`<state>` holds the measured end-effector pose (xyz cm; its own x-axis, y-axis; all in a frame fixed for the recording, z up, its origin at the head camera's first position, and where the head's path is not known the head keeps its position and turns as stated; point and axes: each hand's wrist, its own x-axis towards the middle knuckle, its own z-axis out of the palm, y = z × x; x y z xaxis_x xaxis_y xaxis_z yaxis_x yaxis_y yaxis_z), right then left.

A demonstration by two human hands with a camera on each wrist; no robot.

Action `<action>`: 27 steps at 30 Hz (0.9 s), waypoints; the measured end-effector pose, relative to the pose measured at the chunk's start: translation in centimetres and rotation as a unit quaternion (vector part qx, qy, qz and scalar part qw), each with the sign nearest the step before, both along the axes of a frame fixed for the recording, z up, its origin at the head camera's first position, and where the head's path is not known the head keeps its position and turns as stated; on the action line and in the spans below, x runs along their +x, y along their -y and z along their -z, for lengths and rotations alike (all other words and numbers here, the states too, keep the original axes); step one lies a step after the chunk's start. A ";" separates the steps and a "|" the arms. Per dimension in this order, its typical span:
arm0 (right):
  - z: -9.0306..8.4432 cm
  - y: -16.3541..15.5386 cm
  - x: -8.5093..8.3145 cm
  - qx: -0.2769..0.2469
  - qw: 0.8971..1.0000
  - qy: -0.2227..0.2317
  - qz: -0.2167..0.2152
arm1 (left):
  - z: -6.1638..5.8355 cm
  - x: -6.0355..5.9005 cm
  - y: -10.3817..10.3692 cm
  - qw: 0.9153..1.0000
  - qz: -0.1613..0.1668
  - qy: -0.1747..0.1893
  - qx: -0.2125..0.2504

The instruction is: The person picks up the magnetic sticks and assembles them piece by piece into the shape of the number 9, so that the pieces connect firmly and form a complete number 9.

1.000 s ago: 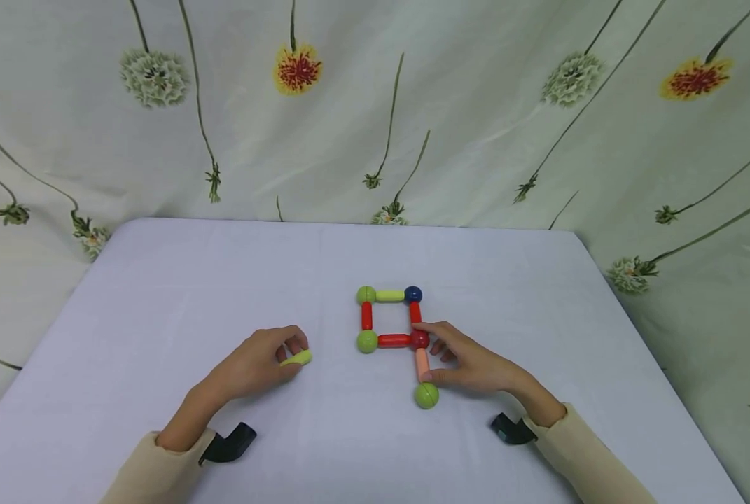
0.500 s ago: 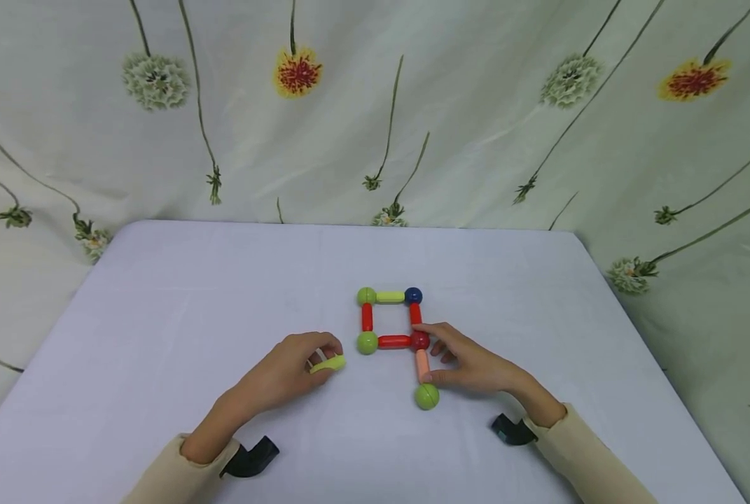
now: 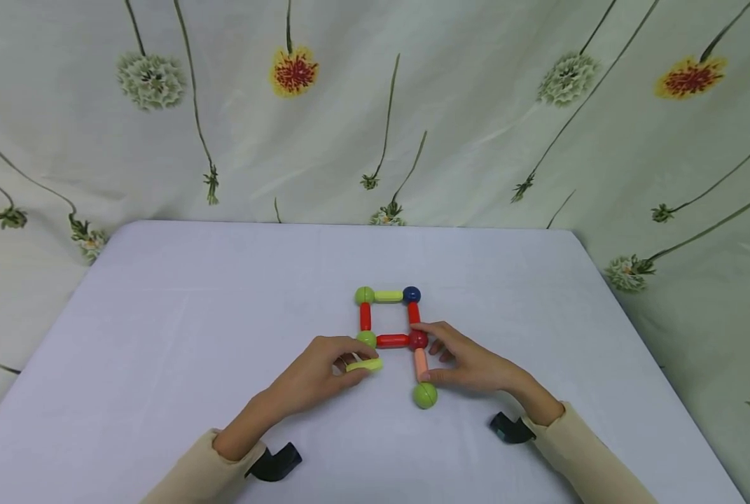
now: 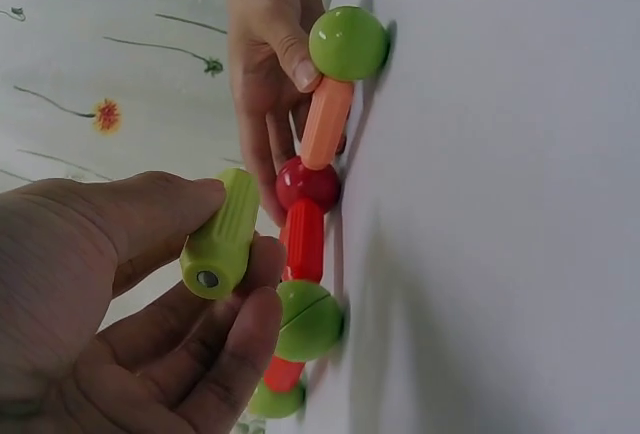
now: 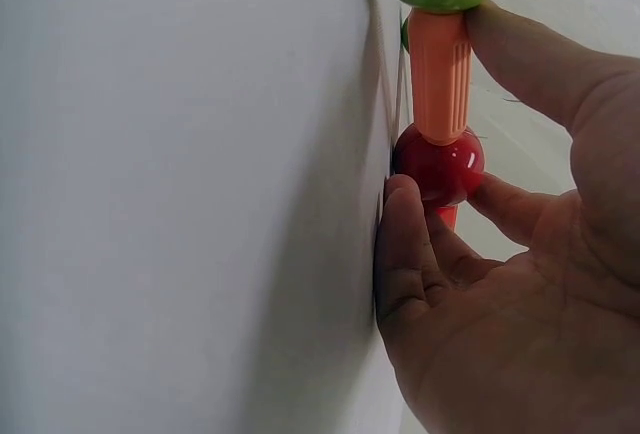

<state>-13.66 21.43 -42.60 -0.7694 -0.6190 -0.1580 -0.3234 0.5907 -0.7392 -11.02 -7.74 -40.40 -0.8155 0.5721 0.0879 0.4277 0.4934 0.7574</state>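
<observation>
A square of magnetic sticks and balls (image 3: 389, 318) lies flat on the white table (image 3: 223, 294). From its dark red corner ball (image 3: 418, 339) an orange stick (image 3: 420, 362) runs toward me to a green ball (image 3: 424, 395). My right hand (image 3: 459, 360) steadies this: fingers touch the red ball (image 5: 438, 164) and the thumb presses the orange stick (image 5: 440, 74). My left hand (image 3: 324, 371) pinches a yellow-green stick (image 3: 365, 365) between thumb and fingers, just below the square's green corner ball (image 3: 366, 339). In the left wrist view the stick (image 4: 222, 234) hovers beside that green ball (image 4: 308, 320).
A floral curtain (image 3: 375, 105) hangs behind and around the table. The table's far edge (image 3: 343, 224) and right edge (image 3: 652, 350) are in view. Black wrist mounts (image 3: 274, 463) sit under both sleeves.
My left hand has carried the yellow-green stick rightward from the table's left-centre to just below the square's green corner ball. The right hand has stayed on the red ball and orange stick.
</observation>
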 end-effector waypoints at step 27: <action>0.1 0.1 0.2 0.001 1.000 -0.005 0.005 | 1.7 1.5 -3.9 0.997 0.065 0.050 0.010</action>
<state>-13.45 21.37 -42.66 -0.7777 -0.6102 -0.1508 -0.3249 0.5956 -0.7346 -9.54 -3.88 -42.08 -0.7404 0.6718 0.0231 0.4090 0.4229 0.8086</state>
